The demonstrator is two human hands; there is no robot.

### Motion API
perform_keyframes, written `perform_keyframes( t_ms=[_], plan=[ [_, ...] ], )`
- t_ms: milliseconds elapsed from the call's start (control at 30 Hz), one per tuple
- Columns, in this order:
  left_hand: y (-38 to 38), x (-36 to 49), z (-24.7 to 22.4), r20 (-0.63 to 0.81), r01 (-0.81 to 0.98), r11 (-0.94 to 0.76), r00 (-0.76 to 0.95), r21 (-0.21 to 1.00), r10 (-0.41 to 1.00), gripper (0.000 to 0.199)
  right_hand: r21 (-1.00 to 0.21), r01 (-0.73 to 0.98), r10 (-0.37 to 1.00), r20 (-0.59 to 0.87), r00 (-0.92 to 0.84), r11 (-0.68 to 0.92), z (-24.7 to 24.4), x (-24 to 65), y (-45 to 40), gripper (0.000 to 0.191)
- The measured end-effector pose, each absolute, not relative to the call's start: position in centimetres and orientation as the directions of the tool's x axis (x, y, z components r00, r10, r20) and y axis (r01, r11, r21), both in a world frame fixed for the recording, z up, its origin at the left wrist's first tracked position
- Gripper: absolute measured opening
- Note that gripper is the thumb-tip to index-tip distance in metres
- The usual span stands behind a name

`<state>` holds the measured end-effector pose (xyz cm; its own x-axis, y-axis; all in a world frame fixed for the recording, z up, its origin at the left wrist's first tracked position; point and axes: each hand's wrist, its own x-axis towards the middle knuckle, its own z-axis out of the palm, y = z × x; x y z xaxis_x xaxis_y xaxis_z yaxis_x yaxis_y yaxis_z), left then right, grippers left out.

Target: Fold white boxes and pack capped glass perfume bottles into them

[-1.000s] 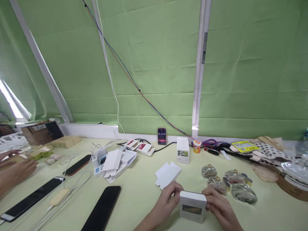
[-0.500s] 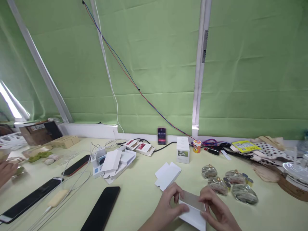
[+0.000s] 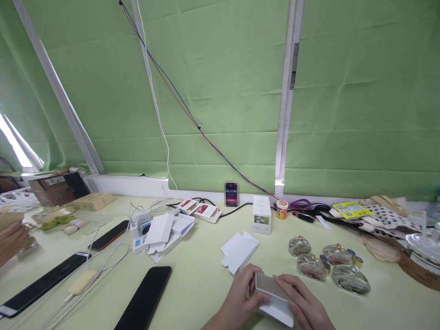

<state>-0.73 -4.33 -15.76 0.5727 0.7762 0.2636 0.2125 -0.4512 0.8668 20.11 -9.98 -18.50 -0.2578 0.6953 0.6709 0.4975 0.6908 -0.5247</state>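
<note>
A small white cardboard box (image 3: 273, 288) is held low in front of me, its greyish face up and a white flap at its near side. My left hand (image 3: 242, 295) grips its left end, thumb on the near face. My right hand (image 3: 304, 300) closes round the right end, with the fingers lying over the top. Just beyond my left hand lie flat white box blanks (image 3: 240, 251). Several clear glass bottles (image 3: 311, 266) with gold necks sit to the right of my hands, with small gold-coloured caps (image 3: 357, 262) among them.
White cartons (image 3: 261, 215) stand behind, beside an orange tub (image 3: 282, 210). A black phone (image 3: 146, 295), a tablet (image 3: 44, 284) and white cables lie left, near opened white boxes (image 3: 168, 233). Another person's hand (image 3: 13, 240) is at far left. A lidded cup (image 3: 421, 256) stands right.
My right hand has moved its fingers over the top of the box, which has turned a little and looks more closed. My left hand keeps its grip.
</note>
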Motion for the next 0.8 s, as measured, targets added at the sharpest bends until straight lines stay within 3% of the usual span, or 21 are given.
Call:
perform_keyframes(
  t_ms=[233, 400, 567, 800],
  plan=[
    [-5.3, -0.2, -17.1, 0.493, 0.263, -0.689, 0.533, 0.675, 0.687, 0.039, -0.63, 0.506, 0.76, 0.645, -0.081, 0.589, -20.4, 18.7, -9.6, 0.047],
    [-5.5, 0.6, -17.8, 0.425, 0.158, -0.587, 0.546, 0.794, 0.722, 0.043, -0.735, 0.379, 0.795, 0.607, -0.002, 0.562, -22.3, 17.6, -9.2, 0.056],
    [-5.3, 1.3, -19.0, 0.42, 0.102, -0.544, 0.522, 0.833, 0.742, 0.042, -0.874, 0.248, 0.895, 0.443, 0.056, 0.417, -23.6, 16.9, -9.0, 0.065],
    [-5.4, 1.6, -19.1, 0.405, 0.11, -0.521, 0.501, 0.847, 0.765, 0.039, -0.889, 0.363, 0.919, 0.356, 0.167, 0.278, -23.2, 16.7, -9.0, 0.061]
  ],
)
